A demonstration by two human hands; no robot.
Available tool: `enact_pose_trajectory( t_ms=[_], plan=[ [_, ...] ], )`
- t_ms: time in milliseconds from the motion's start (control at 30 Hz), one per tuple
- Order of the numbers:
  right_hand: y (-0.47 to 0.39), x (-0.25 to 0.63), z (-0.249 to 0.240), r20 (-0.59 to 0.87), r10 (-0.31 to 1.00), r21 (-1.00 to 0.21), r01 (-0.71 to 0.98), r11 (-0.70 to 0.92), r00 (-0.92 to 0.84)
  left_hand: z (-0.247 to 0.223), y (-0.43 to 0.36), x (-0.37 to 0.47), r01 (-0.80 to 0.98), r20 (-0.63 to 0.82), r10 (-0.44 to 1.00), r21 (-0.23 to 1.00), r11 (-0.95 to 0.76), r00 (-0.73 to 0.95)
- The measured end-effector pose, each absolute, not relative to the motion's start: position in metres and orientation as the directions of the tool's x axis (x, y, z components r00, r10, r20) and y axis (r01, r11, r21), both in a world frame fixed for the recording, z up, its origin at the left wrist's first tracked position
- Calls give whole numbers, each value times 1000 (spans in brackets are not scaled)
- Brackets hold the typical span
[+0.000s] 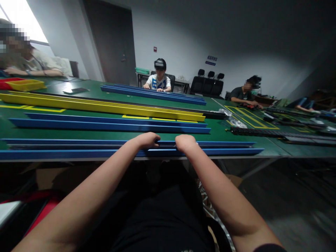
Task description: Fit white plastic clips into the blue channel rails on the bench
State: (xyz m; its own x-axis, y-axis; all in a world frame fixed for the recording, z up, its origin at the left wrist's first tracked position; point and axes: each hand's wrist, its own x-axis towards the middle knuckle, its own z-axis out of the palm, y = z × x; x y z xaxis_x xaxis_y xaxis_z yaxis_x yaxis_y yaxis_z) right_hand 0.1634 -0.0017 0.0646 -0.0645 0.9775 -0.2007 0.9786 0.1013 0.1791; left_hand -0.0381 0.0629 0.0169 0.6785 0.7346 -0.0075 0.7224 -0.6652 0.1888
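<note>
A long blue channel [78, 154] lies along the table's near edge, with a thin greyish strip inside it. Over the channel, around its middle, is my left hand [148, 140], its fingers curled down toward the inside. Just to the right, my right hand [186, 141] is closed above the same channel, its knuckles facing up. A short gap separates the two hands. The fingertips of both are hidden, and whatever they hold is too small or covered to make out.
Beyond lie another blue channel [110, 125], a long yellow channel [105, 106] and more blue channels [152, 94]. Black strips [262, 133] and clear plastic [236, 120] are on the right. A yellow tray [26, 84] stands far left. Several people sit around the green table [217, 140].
</note>
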Motion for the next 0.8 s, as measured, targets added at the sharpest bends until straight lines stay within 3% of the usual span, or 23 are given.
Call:
enact_pose_trajectory(
  t_ms=[267,400,800],
  plan=[
    [4,151,60,-194,981,160,987,28,4,16,61,-24,783,-7,787,106,-613,618],
    [4,151,60,-197,980,161,987,25,7,17,59,-3,740,3,742,70,-669,671],
    [-3,149,65,-206,978,142,990,6,23,24,52,32,692,0,700,152,-706,714]
  ],
)
